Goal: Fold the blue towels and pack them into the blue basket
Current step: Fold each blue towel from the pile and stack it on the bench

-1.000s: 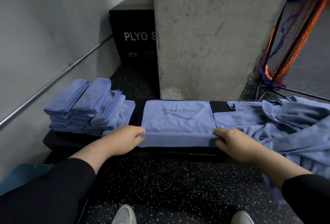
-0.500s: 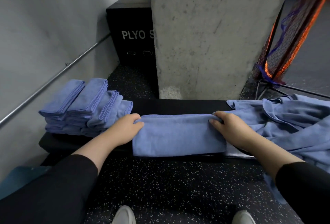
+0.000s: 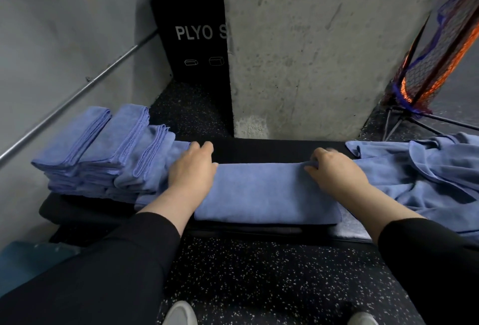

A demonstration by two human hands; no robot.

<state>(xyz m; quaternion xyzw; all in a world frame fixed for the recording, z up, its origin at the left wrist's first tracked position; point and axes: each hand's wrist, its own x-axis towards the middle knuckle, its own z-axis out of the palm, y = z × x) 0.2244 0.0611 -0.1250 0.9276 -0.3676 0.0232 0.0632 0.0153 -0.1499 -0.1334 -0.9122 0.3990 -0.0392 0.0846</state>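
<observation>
In the centre of the frame, a folded blue towel (image 3: 267,191) is lying as a long band across a black padded bench (image 3: 272,149), with its near edge overhanging the bench front. The left hand (image 3: 193,169) is resting flat on the towel's left end with fingers extended and loosely spread, reaching toward the far edge; this placement is judged to be pinning the layers so they do not slide. The right hand (image 3: 334,170) is sitting on the towel's right end with its fingertips curled over the far edge, pinching the fabric; the fingertips are slightly blurred, so the exact grip cannot be confirmed. Both hands are working at opposite ends, which is judged to be keeping the fold line straight and the edges aligned.

At the left of the frame, a stack of folded towels (image 3: 103,151) is sitting on the same bench, just beside the left hand, staged in overlapping rows within easy reach for later packing. At the right of the frame, a heap of unfolded towels (image 3: 425,177) is lying crumpled on the bench, touching the right end of the towel in hand, supplying the next pieces.

The blue basket cannot be identified with certainty; only a blue surface (image 3: 28,260) is showing at the lower left edge. Folding is judged to be partway complete, with packing not yet begun.
</observation>
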